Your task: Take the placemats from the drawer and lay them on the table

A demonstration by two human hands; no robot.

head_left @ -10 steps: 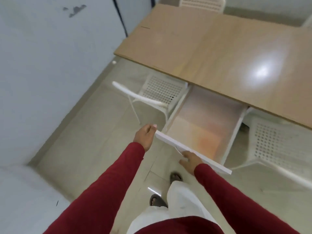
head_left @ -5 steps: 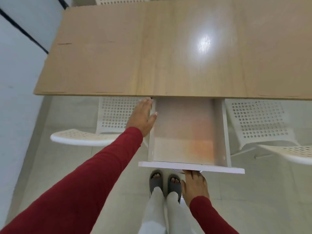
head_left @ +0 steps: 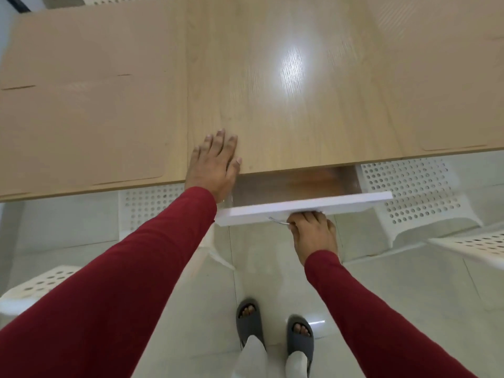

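Fingers [head_left: 215,143] of left hand [head_left: 211,166] spread flat, palm down on wooden table [head_left: 313,110] at its near edge, just left of the drawer opening. Placemats lying flat on the tabletop: one tan placemat [head_left: 87,126] directly left of that hand, touching or nearly touching its little-finger side; corner of another placemat [head_left: 447,77] far right, well apart. White drawer [head_left: 302,204] slightly out beneath the table edge, visible strip of its interior showing no mats. Right hand [head_left: 313,236] below the drawer front, fingers curled shut around metal handle [head_left: 278,221]. White perforated chairs [head_left: 417,192] either side. Grey slippers [head_left: 249,320] on tiled floor.
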